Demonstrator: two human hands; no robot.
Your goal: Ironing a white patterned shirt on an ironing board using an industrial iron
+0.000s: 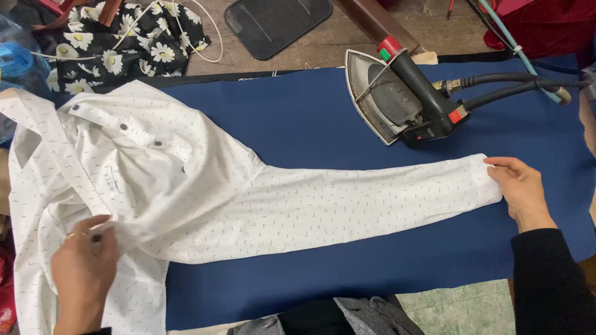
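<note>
A blue counter (323,124) carries a white shirt (186,186). The left hand (84,267) pinches its body; the right hand (521,189) pinches the cuff. An iron (397,96) rests near the far edge.

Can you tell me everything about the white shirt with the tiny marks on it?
The white long-sleeved cloth shirt with tiny dark flecks lies on the dark blue padded board. It has dark buttons and a collar at the left. One sleeve stretches flat to the right, slightly creased. The right hand pinches its cuff; the left hand grips the body, which hangs over the board's left edge.
</note>
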